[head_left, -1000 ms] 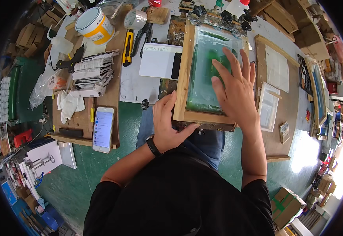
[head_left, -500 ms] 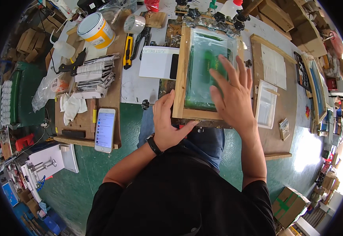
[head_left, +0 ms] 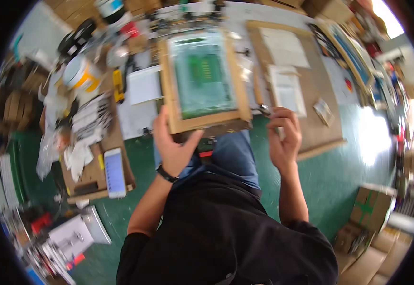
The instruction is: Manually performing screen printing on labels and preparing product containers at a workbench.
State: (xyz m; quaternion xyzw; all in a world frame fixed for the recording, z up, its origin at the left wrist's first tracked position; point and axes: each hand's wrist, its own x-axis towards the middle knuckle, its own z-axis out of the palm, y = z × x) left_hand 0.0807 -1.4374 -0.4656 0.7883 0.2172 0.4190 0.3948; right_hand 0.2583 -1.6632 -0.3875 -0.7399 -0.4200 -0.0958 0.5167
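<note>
A wooden screen-printing frame (head_left: 166, 85) with a green-tinted mesh (head_left: 202, 88) lies in front of me, held at its far side by dark clamps (head_left: 188, 21). My left hand (head_left: 173, 154) grips its near left corner, fingers along the left side and thumb at the front edge. To the right of the frame, my right hand (head_left: 285, 140) is raised with its fingers curled together. The fingertips are close to the dark metal end of a wooden-handled tool (head_left: 258, 90). Whether they touch it, or what they hold, is blurred.
On the left board are a phone (head_left: 115, 173), a paper stack (head_left: 93, 118), a white-and-yellow can (head_left: 82, 73) and a yellow cutter (head_left: 118, 85). A brown board (head_left: 311, 95) with white sheets lies on the right. A carton (head_left: 371, 206) stands on the green floor.
My right hand has left the mesh and moved to the right of the frame, its spread fingers now curled. The left hand stays at the frame's corner. The whole view has shifted and blurred.
</note>
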